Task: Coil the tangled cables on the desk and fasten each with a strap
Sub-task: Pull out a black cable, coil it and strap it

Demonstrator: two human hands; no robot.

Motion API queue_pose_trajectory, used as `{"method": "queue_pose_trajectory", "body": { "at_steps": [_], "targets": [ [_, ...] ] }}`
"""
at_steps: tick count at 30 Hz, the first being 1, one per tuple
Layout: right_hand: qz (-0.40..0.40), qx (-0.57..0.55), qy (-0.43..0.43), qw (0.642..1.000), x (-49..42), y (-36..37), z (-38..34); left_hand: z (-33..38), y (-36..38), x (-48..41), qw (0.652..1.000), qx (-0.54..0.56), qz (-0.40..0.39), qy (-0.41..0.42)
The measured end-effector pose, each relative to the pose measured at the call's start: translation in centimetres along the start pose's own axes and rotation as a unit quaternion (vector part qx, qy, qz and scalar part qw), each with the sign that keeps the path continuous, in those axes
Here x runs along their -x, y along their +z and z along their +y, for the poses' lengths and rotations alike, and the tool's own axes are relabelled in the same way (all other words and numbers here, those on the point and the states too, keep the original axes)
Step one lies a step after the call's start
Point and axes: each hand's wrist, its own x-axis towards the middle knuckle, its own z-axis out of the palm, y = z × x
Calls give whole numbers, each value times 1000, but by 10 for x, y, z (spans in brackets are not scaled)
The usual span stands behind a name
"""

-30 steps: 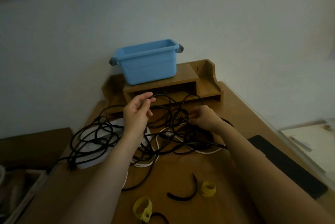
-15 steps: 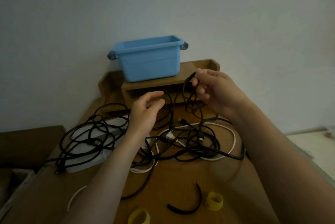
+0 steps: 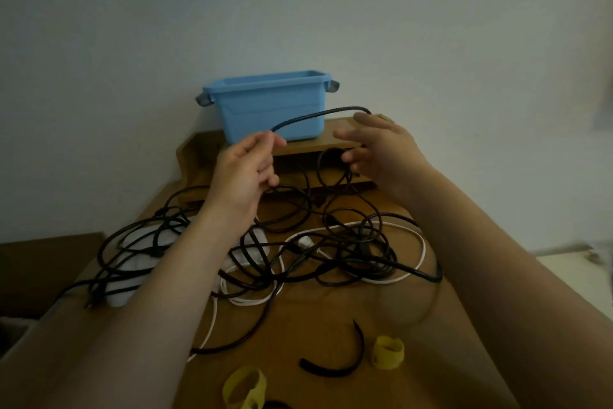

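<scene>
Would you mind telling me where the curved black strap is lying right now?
In the head view, the black strap lies on the desk near its front edge, right of centre, just left of a yellow strap and in front of the cable tangle.

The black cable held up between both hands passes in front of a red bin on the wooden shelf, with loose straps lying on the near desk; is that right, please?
Not quite: the bin is blue, not red, as the head view shows. The rest stands: the black cable spans from the left hand to the right hand, and straps lie near.
</scene>
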Motion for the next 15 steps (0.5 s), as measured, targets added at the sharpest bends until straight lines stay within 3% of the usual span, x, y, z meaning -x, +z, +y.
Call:
{"method": "queue_pose_trajectory", "body": {
  "at_steps": [9, 12, 15],
  "targets": [
    [129, 131, 37, 982, -17, -40, 27, 21, -46, -12, 965, 129, 223, 56],
    [174, 189, 13, 966, -19, -50, 27, 25, -54, -13, 968, 102, 223, 48],
    [120, 232, -29, 965, -15, -36, 27, 21, -53, -13, 979, 53, 196, 28]
  ]
}}
